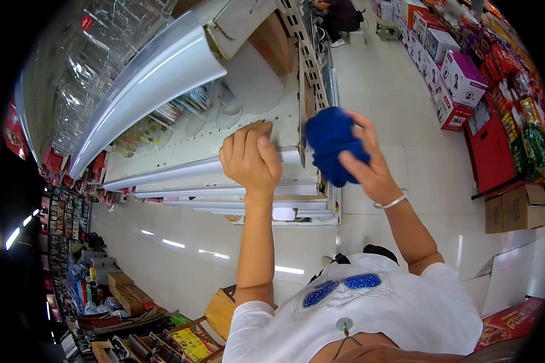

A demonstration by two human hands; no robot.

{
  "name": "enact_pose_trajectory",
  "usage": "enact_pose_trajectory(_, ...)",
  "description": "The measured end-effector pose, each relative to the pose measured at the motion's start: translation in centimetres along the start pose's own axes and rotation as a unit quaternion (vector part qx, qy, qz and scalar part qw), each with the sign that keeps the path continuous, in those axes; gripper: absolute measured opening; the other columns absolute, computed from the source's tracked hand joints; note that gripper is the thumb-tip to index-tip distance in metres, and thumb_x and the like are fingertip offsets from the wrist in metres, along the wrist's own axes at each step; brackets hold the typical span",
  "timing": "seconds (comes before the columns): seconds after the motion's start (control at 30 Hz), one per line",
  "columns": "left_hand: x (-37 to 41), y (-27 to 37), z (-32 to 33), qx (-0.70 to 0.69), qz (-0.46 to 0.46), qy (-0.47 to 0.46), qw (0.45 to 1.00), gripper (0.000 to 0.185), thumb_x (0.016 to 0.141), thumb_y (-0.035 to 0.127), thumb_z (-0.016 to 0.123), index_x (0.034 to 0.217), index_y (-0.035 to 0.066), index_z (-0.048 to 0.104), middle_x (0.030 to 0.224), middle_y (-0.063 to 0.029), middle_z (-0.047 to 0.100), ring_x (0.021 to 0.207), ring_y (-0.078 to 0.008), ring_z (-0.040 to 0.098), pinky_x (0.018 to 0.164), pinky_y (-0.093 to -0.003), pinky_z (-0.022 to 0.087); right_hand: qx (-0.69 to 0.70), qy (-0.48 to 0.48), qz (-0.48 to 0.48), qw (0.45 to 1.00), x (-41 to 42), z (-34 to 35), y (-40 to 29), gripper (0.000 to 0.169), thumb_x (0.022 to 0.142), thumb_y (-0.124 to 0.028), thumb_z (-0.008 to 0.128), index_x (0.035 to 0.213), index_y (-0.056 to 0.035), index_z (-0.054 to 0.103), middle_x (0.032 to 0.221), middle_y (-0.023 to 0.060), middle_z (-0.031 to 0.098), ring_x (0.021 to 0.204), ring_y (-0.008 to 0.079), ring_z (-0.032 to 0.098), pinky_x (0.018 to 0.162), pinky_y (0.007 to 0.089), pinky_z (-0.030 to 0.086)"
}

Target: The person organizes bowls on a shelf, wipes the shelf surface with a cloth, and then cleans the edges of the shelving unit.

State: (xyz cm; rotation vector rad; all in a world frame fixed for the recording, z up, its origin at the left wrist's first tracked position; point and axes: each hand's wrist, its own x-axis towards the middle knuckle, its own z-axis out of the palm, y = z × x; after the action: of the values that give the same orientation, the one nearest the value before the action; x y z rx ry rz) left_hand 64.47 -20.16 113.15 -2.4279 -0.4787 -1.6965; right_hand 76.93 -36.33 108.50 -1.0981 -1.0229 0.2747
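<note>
My right hand (372, 159) holds a bunched dark blue cloth (334, 145), just off the end of a white metal shelf unit. My left hand (253, 156) is curled over the front edge of a shelf (200, 154), its fingertips mostly hidden; whether it grips anything does not show. Behind it on that shelf stand glass vessels (227, 104), a whitish translucent object (256, 81) and patterned glasses (141, 136). A curved plastic strip (150, 86) fronts the shelf above, where clear glassware (86, 68) stands.
Stacked product boxes (463, 77) and packaged goods (527, 131) line the aisle's right side. Cardboard boxes (517, 208) rest at lower right. A seated person (338, 18) is at the aisle's far end, near a green stool (387, 29). A wooden display rack (209, 340) stands at lower left.
</note>
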Motion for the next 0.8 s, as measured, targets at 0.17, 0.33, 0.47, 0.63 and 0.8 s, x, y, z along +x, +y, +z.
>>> enact_pose_trajectory(0.17,-0.3,-0.4,1.4,0.003,0.012,0.041,0.999,0.032,0.09,0.022,0.041,0.078,0.012,0.069,0.081,0.0004,0.069,0.071,-0.018,0.055,0.067,-0.0291,0.037,-0.124,-0.089,-0.092,0.984,5.2,0.9,0.6,0.031,0.079,-0.008,0.066,0.108,0.0038,0.061,0.126,0.0125,0.053,0.114,0.0272,0.054,0.098,0.0345,0.042)
enact_pose_trajectory(0.33,-0.2,-0.2,1.5,0.02,0.02,0.032,0.999,0.039,0.092,0.019,0.034,0.077,0.007,0.068,0.079,-0.0051,0.069,0.068,-0.0198,0.056,0.069,-0.0305,0.038,-0.255,-0.033,-0.141,0.956,9.9,-0.9,4.2,0.032,0.077,-0.017,0.067,0.107,-0.004,0.063,0.116,0.011,0.058,0.103,0.0302,0.059,0.089,0.0356,0.048)
enact_pose_trajectory(0.47,-0.4,-0.4,1.6,0.03,0.021,0.035,0.999,0.041,0.093,0.02,0.032,0.075,0.007,0.067,0.077,-0.0054,0.069,0.066,-0.0191,0.056,0.067,-0.0295,0.038,-0.369,0.049,-0.097,0.923,16.9,-3.0,6.9,0.033,0.076,-0.021,0.065,0.108,-0.0158,0.065,0.113,0.0064,0.058,0.1,0.0306,0.059,0.085,0.0384,0.05)
enact_pose_trajectory(0.63,-0.3,-0.4,2.0,0.026,0.013,0.057,0.998,0.04,0.092,0.025,0.034,0.076,0.012,0.069,0.077,0.0003,0.069,0.066,-0.0156,0.052,0.065,-0.0279,0.035,-0.468,-0.005,-0.228,0.854,24.7,-4.1,10.0,0.04,0.073,-0.008,0.064,0.113,-0.0136,0.063,0.118,0.0091,0.055,0.103,0.0335,0.057,0.088,0.0397,0.048)
enact_pose_trajectory(0.8,-0.2,-0.4,1.7,0.039,0.016,0.042,0.998,0.044,0.094,0.022,0.03,0.076,0.008,0.067,0.077,-0.0048,0.069,0.066,-0.0183,0.056,0.068,-0.0296,0.037,-0.535,-0.127,-0.154,0.821,26.0,-3.6,8.1,0.041,0.074,-0.007,0.06,0.113,-0.0167,0.065,0.116,0.0066,0.055,0.104,0.0307,0.057,0.087,0.0399,0.05)
